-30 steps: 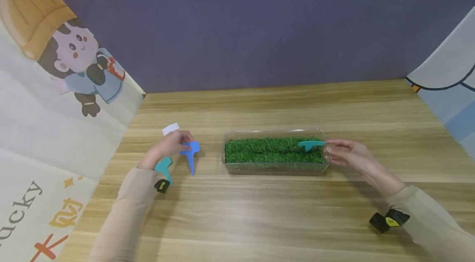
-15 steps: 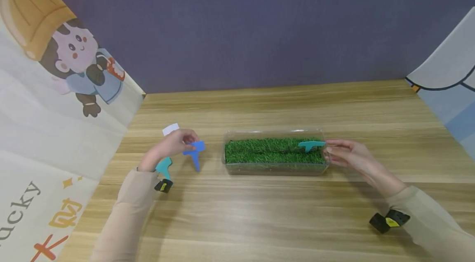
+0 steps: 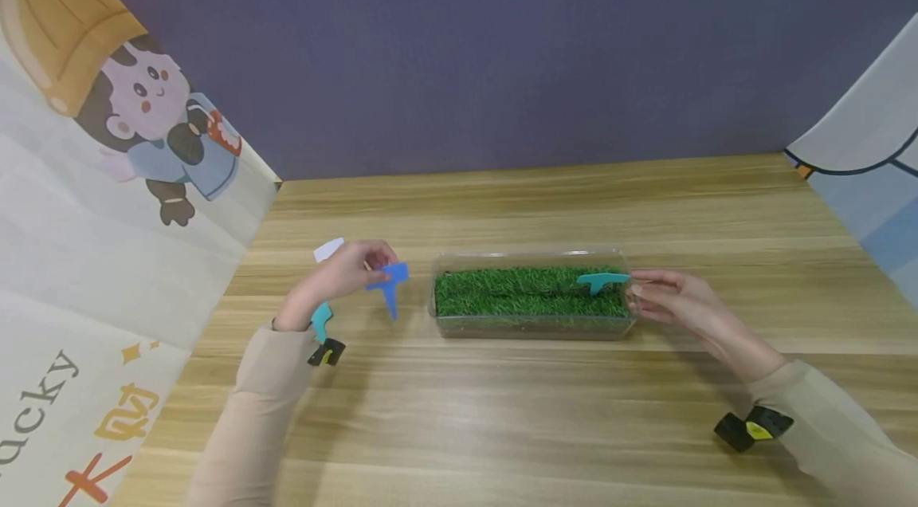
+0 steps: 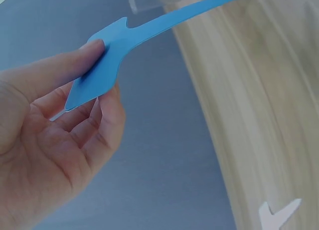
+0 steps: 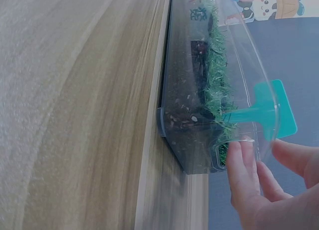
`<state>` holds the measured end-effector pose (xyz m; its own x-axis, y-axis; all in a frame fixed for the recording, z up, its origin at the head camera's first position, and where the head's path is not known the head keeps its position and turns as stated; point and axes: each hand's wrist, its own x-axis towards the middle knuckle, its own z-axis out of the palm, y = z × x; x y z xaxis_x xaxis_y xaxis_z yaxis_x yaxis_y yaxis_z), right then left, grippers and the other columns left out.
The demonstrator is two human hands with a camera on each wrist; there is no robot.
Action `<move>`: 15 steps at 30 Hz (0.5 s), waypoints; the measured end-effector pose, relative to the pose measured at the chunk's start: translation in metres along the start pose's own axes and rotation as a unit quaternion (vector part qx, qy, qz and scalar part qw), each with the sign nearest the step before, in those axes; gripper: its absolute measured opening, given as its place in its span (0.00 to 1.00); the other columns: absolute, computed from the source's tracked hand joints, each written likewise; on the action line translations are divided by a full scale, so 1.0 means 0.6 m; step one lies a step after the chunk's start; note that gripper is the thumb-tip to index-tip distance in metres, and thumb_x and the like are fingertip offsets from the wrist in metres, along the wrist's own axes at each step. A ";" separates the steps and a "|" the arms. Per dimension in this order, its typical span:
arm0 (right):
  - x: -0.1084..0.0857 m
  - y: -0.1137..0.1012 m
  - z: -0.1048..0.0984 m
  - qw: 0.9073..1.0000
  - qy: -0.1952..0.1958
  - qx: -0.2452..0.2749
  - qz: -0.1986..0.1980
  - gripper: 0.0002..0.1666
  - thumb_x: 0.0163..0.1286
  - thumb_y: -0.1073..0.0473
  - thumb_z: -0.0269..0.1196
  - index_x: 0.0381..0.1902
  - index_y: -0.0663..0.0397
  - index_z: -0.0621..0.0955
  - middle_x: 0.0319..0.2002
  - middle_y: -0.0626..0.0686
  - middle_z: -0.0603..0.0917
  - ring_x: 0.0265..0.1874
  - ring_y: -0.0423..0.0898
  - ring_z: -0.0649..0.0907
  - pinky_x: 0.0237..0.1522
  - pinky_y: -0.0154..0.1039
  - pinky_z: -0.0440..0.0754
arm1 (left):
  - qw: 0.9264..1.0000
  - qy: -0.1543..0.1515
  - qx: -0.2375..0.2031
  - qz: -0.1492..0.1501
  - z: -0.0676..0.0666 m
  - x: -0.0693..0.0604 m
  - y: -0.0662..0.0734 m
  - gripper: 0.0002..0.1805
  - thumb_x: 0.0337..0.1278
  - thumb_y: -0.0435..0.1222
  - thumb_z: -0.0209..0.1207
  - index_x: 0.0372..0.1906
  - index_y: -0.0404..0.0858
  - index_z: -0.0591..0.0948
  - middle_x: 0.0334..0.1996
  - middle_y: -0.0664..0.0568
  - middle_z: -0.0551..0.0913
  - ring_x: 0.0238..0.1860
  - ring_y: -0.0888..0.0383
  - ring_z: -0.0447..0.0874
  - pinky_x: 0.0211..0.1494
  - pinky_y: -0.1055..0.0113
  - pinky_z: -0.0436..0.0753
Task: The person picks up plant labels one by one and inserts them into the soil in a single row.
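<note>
My left hand (image 3: pixel 358 268) pinches a blue T-shaped plant label (image 3: pixel 390 288) by its wide head, with the thumb on its face in the left wrist view. The label's stem points down above the table. A clear planter box (image 3: pixel 531 326) stands to its right, lined with green artificial grass (image 3: pixel 502 292). At its right end, a teal plant label (image 5: pixel 271 110) stands upright in the grass. My right hand (image 3: pixel 681 304) holds the box's right end wall, its fingertips at the rim beside the teal label. Dark soil shows through the box's side in the right wrist view.
A second teal label (image 3: pixel 321 321) lies on the table, partly hidden by the left wrist. A white label (image 3: pixel 328 249) lies behind the left hand. A dark wall (image 3: pixel 502 53) rises behind the wooden table (image 3: pixel 502 411); a printed cloth hangs on the left.
My left hand has moved right, towards the box, lifting the blue label along with it. The right hand and the box stay where they were.
</note>
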<state>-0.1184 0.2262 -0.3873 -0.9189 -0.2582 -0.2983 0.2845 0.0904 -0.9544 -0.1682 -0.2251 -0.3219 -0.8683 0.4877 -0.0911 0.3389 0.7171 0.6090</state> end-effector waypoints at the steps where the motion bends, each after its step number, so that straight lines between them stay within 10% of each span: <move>1: 0.000 0.000 0.000 1.000 0.000 0.001 -0.001 0.38 0.61 0.56 0.59 0.61 0.72 0.57 0.36 0.44 0.81 0.37 0.40 0.81 0.44 0.33 0.77 | 1.000 0.002 0.003 0.001 0.000 0.001 0.003 0.06 0.51 0.28 0.58 0.36 0.36 0.78 0.29 0.51 0.78 0.33 0.57 0.74 0.36 0.65 0.74; 15: -0.001 -0.001 0.000 1.000 0.003 -0.012 0.006 0.39 0.62 0.56 0.58 0.62 0.72 0.55 0.37 0.45 0.81 0.38 0.39 0.81 0.44 0.34 0.77 | 0.999 0.029 0.018 0.031 -0.007 0.015 0.043 0.08 0.50 0.27 0.58 0.38 0.34 0.78 0.28 0.51 0.79 0.32 0.57 0.75 0.37 0.64 0.76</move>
<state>-0.1181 0.2263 -0.3867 -0.9173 -0.2507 -0.3094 0.2887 0.1165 -0.9503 -0.1686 -0.2044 -0.3039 -0.8648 0.5021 -0.0076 0.4039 0.7045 0.5835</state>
